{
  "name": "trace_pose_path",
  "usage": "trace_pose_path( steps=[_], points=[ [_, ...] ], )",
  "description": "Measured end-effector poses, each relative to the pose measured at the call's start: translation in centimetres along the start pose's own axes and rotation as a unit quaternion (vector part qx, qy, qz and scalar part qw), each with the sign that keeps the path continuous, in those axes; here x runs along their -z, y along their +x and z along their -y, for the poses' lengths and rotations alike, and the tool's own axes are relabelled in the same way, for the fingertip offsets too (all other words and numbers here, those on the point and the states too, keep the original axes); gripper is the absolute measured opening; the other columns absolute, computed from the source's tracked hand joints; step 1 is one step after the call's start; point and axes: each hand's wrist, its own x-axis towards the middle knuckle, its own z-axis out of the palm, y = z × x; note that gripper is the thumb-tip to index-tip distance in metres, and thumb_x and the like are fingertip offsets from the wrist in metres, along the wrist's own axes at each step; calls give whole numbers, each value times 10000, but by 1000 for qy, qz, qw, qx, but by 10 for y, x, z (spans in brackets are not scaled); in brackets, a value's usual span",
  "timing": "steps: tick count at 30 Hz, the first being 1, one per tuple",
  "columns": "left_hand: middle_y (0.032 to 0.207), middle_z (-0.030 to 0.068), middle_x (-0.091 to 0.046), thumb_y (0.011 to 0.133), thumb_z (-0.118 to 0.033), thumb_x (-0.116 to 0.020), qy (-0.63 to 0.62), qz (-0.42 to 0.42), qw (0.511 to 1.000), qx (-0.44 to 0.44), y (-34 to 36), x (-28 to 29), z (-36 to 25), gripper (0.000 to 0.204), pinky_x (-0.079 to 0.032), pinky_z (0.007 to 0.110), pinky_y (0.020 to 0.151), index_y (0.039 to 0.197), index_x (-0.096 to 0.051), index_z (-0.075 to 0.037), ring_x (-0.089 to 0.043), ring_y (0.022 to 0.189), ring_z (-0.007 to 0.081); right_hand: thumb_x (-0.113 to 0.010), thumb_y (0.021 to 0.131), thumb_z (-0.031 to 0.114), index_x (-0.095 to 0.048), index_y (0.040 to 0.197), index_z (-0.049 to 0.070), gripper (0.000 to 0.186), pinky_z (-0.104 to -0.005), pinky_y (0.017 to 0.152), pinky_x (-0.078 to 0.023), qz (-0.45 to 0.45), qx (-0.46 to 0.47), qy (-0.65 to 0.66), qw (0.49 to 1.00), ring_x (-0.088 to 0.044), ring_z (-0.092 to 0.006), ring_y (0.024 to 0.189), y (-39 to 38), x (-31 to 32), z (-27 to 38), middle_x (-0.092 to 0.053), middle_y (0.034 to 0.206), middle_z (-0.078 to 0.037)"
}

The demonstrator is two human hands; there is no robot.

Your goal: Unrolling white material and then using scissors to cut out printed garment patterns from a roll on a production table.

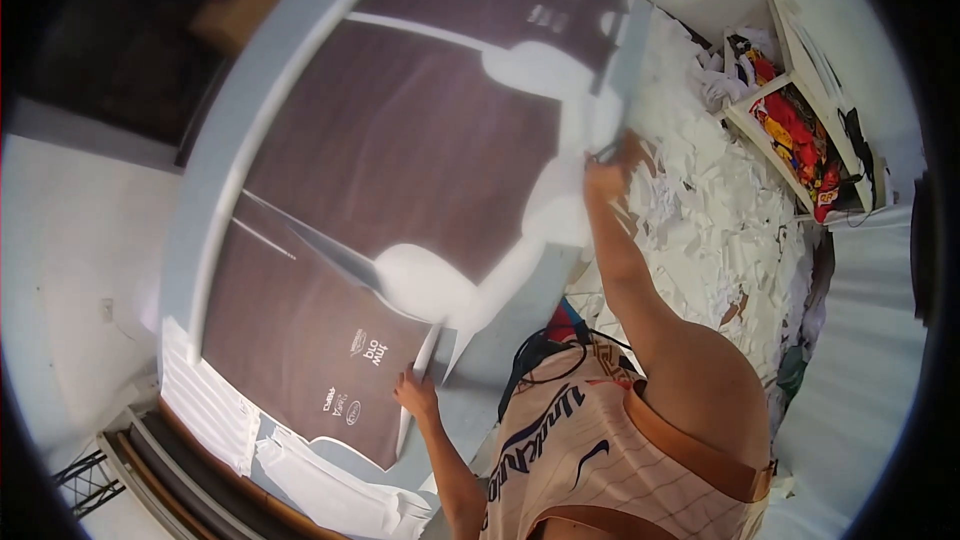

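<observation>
Across the middle, reaching from 8 o'clock up to 1 o'clock, a large printed sheet (400,150) with dark brown panels and white gaps lies on the grey-blue bench (515,310). At 7 o'clock the person's left hand (418,395) is pinching the near edge of this sheet. At 2 o'clock the right hand (608,178) is beside the sheet's edge; it is blurred, with something dark at it, so one cannot tell whether it grasps. White scraps (690,220) are heaped at 3 o'clock, near red and yellow cloths (785,135).
</observation>
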Motion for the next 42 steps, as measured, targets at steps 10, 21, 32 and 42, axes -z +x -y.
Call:
trace_pose_path(
  steps=[10, 21, 32, 42],
  points=[
    [1044, 153, -652, 782, -114, -639, 25, -177, 984, 10, -46, -47, -26, 238, -428, 503, 951, 1005, -679, -39, -593, 1050, 368, -740, 793, 501, -739, 945, -60, 582, -523, 827, -550, 185, 140, 13, 973, -711, -460, 922, 147, -89, -92, -724, 925, -299],
    [953, 94, -624, 752, -61, -670, 53, -208, 968, 129, -81, -41, -35, 173, -442, 467, 812, 925, -669, -74, -590, 981, 317, -729, 869, 228, -671, 697, -89, 365, -340, 492, -569, 299, 108, 129, 939, -724, -226, 593, 165, -94, -110, -711, 655, -122],
    [986, 107, -616, 757, -55, -627, 36, -194, 962, 189, -58, -25, -75, 179, -435, 499, 866, 934, -646, -76, -578, 991, 335, -784, 816, 391, -728, 883, -33, 433, -449, 695, -569, 226, 214, -138, 940, -736, -361, 771, 162, -81, -58, -750, 835, -207],
    [1173, 138, -653, 798, -157, -712, -36, -261, 915, 307, 13, 14, -135, 244, -397, 549, 1024, 1023, -725, -61, -593, 1139, 320, -799, 905, 217, -637, 907, -49, 312, -370, 587, -520, 330, 340, 242, 847, -577, -179, 605, 71, 0, 73, -662, 732, -88]
  ],
)
